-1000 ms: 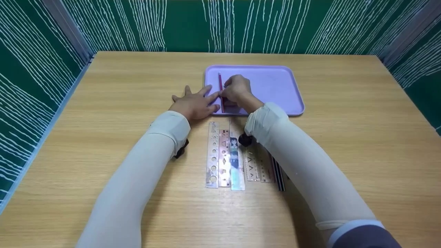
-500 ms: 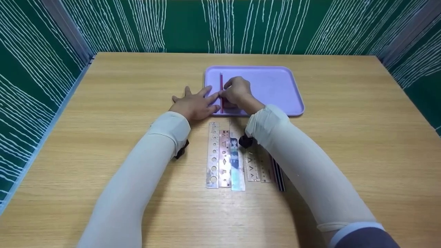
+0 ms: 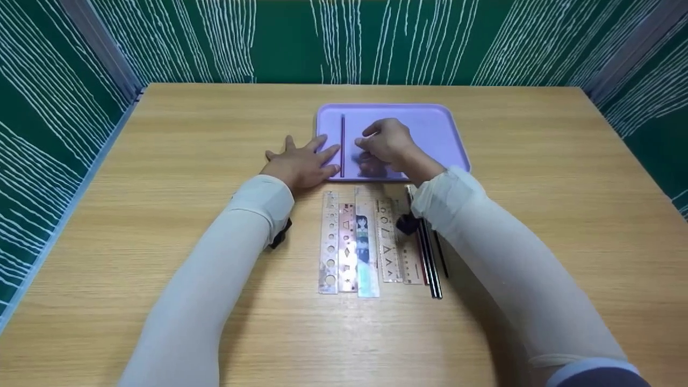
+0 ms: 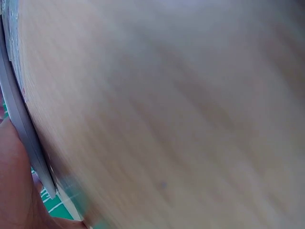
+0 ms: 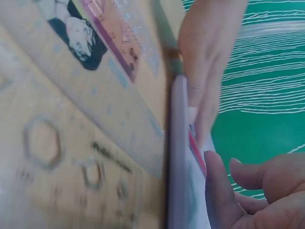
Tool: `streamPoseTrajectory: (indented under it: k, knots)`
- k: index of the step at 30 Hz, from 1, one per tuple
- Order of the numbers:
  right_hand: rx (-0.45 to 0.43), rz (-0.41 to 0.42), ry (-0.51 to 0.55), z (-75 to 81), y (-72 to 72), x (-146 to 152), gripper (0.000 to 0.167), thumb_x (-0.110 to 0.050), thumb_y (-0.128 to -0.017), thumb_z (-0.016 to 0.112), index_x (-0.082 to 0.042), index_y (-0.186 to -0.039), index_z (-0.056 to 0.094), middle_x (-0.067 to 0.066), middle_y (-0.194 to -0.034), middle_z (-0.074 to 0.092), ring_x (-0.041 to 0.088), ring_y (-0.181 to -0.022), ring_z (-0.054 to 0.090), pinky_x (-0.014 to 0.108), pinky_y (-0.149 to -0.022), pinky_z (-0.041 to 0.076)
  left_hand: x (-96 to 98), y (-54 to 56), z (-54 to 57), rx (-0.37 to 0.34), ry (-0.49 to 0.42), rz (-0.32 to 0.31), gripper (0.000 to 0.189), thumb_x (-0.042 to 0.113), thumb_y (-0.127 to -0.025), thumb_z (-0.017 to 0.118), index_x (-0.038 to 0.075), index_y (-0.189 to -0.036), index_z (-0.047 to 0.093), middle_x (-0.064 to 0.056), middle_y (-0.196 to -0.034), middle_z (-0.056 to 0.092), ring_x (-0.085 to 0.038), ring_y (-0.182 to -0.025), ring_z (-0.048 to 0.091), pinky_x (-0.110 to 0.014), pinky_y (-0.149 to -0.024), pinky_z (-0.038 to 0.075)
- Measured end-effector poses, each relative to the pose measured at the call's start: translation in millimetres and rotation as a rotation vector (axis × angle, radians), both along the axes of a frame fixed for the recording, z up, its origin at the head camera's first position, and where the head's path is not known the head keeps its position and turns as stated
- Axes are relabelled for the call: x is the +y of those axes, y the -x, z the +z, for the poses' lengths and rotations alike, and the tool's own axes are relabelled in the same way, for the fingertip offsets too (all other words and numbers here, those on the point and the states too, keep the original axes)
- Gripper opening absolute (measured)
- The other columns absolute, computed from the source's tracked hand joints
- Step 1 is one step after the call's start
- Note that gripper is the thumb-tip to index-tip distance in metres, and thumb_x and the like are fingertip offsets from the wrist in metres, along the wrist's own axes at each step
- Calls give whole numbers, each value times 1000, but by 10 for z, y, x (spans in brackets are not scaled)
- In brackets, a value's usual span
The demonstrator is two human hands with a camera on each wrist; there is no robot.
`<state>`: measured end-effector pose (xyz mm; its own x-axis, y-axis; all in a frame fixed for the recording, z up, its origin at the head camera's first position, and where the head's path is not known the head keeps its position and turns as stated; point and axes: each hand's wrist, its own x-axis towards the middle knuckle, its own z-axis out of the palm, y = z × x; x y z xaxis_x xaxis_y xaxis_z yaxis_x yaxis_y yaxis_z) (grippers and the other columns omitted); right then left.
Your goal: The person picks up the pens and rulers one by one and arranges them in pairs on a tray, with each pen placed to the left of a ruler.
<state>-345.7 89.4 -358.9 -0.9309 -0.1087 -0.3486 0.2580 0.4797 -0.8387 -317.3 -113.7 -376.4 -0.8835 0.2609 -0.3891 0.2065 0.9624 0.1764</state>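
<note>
A red pencil (image 3: 343,145) lies lengthwise near the left side of a purple tray (image 3: 430,129). My left hand (image 3: 302,164) rests palm down with spread fingers at the tray's left edge, its fingertips close beside the pencil. Just right of the pencil, my right hand (image 3: 391,142) hovers over the tray. In the right wrist view, the thumb and fingers of the right hand (image 5: 267,195) are bent slightly and apart, with nothing between them. The pencil (image 5: 198,155) shows there as a red strip behind the tray rim (image 5: 177,143). Mostly bare tabletop fills the left wrist view.
In front of the tray lie a clear ruler with round holes (image 3: 329,242), a pink stencil ruler (image 3: 348,247), a ruler with a cartoon print (image 3: 367,242) and stencil rulers (image 3: 388,242). Dark pencils (image 3: 430,258) lie right of them, partly under the right forearm. Green walls enclose the table.
My right hand has let go of the pencil and shifted right, away from it. The pencil now lies straighter along the tray. My left hand stays in place.
</note>
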Motion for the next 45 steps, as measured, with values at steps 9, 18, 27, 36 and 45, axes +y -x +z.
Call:
streamPoseTrajectory:
  k: [9, 18, 27, 36, 45]
  knots:
    - [-25, 74, 130, 51, -233, 261, 51, -16, -101, 65, -1, -146, 47, 24, -130, 58, 32, -109, 69, 37, -82, 64, -9, 4, -8, -2, 13, 12, 66, 72, -101, 27, 52, -160, 6, 13, -173, -8, -55, -153, -10, -88, -108, 5]
    - [-23, 124, 187, 38, -486, 456, 52, -13, -100, 65, -1, -147, 45, 22, -126, 55, 34, -107, 67, 42, -85, 64, 15, -2, -1, 10, 2, 0, 66, 72, -101, 27, 52, -160, 7, 13, -173, -7, -55, -153, -9, -88, -108, 5]
    - [-21, 180, 206, -62, -810, 564, 51, -9, -99, 66, 3, -145, 46, 22, -117, 56, 35, -99, 69, 41, -83, 64, -6, 1, 3, 4, -5, -20, 66, 71, -101, 27, 51, -161, 6, 14, -173, -10, -56, -153, -11, -89, -107, 4]
    - [-18, 186, 178, -115, -1062, 722, 47, -7, -99, 66, 4, -141, 47, 18, -112, 58, 36, -98, 72, 41, -82, 65, -16, 18, 2, 1, -8, -26, 67, 72, -101, 27, 51, -160, 4, 14, -173, -10, -58, -152, -10, -90, -106, 4]
    - [-18, 158, 157, -153, -1178, 888, 48, -1, -97, 65, 6, -142, 46, 20, -117, 54, 31, -99, 72, 41, -81, 65, -8, 8, 5, -5, -8, -22, 67, 73, -100, 27, 53, -160, 3, 14, -172, -11, -57, -152, -11, -89, -107, 4]
